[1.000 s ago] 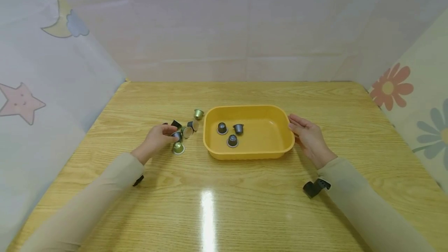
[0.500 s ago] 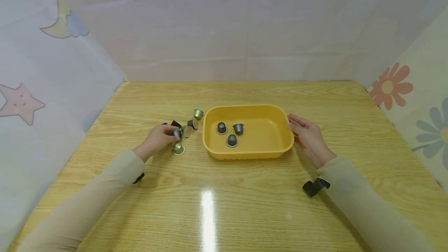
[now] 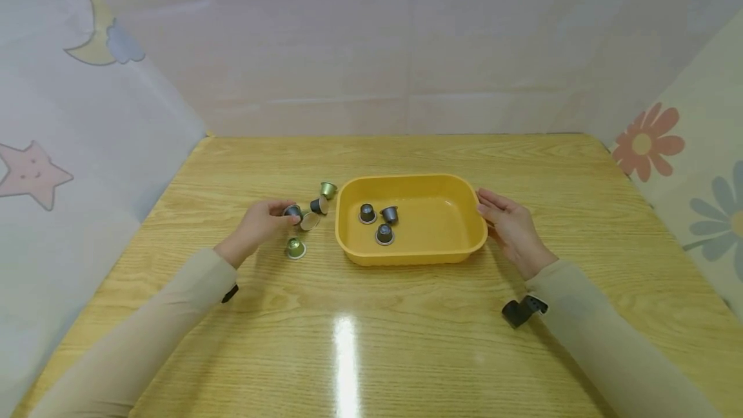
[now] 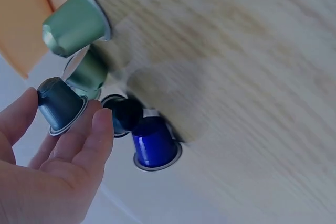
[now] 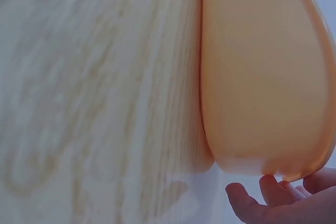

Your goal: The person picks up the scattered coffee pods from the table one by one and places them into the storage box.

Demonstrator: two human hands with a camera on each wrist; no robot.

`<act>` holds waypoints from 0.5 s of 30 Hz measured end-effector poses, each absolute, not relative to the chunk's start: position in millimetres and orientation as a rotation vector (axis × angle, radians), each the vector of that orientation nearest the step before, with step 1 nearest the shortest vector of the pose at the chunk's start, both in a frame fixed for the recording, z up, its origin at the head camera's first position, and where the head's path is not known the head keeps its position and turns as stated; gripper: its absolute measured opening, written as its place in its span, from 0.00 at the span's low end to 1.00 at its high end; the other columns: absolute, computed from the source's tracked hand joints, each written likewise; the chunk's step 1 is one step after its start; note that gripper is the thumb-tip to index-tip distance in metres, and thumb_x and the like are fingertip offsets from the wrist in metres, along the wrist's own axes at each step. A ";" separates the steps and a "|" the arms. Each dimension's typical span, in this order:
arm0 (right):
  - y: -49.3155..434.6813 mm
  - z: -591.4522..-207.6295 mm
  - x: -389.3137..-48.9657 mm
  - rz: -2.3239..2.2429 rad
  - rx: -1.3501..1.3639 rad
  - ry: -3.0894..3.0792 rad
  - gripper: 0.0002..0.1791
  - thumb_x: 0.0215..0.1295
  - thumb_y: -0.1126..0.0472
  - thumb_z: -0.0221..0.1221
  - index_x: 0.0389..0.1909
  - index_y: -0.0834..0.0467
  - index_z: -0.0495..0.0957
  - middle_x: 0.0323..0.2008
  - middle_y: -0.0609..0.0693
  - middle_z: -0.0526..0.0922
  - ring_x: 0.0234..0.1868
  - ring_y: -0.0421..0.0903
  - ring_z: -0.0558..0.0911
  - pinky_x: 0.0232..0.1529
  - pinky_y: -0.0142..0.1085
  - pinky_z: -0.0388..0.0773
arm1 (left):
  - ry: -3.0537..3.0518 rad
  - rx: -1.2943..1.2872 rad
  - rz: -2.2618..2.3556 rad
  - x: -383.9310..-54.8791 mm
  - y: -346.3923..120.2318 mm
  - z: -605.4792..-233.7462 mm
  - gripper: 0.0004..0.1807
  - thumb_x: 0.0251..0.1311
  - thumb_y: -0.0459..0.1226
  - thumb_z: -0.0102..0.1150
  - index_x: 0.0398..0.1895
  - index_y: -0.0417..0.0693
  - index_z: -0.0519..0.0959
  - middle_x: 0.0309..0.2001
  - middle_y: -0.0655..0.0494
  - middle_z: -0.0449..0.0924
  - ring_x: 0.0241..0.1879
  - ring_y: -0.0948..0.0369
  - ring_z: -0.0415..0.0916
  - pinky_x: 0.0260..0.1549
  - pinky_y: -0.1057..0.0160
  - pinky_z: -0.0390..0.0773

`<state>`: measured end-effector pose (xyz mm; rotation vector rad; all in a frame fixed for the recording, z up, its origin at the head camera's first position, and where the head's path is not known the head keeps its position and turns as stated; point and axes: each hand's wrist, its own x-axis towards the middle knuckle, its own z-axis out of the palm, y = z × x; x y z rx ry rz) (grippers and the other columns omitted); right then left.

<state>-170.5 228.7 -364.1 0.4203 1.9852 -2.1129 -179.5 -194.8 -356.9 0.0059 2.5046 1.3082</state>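
Observation:
My left hand (image 3: 255, 228) pinches a dark blue-grey coffee capsule (image 4: 58, 103) between thumb and fingers, just over the loose capsules left of the yellow tub (image 3: 412, 259). In the left wrist view, green capsules (image 4: 76, 24), a near-black capsule (image 4: 126, 114) and a shiny blue capsule (image 4: 155, 142) lie around the fingers. Inside the tub sit three dark grey capsules (image 3: 385, 233), two on their lids and one on its side. My right hand (image 3: 516, 234) holds the tub's right end, thumb at the rim, fingers against the outer wall.
Between left hand and tub lie a green capsule (image 3: 296, 248), a capsule with its pale lid showing (image 3: 310, 221), a dark capsule (image 3: 318, 205) and another green capsule (image 3: 328, 189). The wooden table (image 3: 418, 340) meets a pale curtain (image 3: 406, 50) at the back.
My left hand has shifted slightly left with the dark capsule, now lifted from among the others. One capsule in the tub has rolled a little left. My right hand stays at the tub.

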 end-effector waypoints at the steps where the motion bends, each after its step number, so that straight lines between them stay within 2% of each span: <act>1: 228.6 -364.1 -170.4 -2.113 0.418 1.986 0.30 0.75 0.63 0.49 0.75 0.57 0.53 0.74 0.52 0.55 0.71 0.46 0.62 0.53 0.26 0.75 | 2.506 0.015 1.319 -179.4 -194.4 -355.3 0.28 0.69 0.37 0.56 0.67 0.32 0.65 0.64 0.34 0.68 0.64 0.41 0.63 0.64 0.43 0.64; 7: 228.1 -363.8 -169.6 -2.131 0.414 1.972 0.31 0.75 0.63 0.49 0.75 0.58 0.53 0.74 0.53 0.55 0.71 0.45 0.61 0.55 0.27 0.74 | 2.500 0.002 1.355 -178.9 -184.7 -347.9 0.28 0.68 0.39 0.58 0.66 0.34 0.67 0.62 0.37 0.71 0.63 0.43 0.66 0.63 0.44 0.64; 15: 227.1 -363.8 -169.8 -2.123 0.439 1.985 0.30 0.75 0.63 0.49 0.75 0.57 0.54 0.74 0.52 0.55 0.71 0.45 0.61 0.49 0.24 0.76 | 2.444 -0.007 1.449 -176.2 -170.0 -344.9 0.27 0.68 0.38 0.58 0.66 0.34 0.68 0.62 0.38 0.71 0.61 0.45 0.68 0.58 0.49 0.72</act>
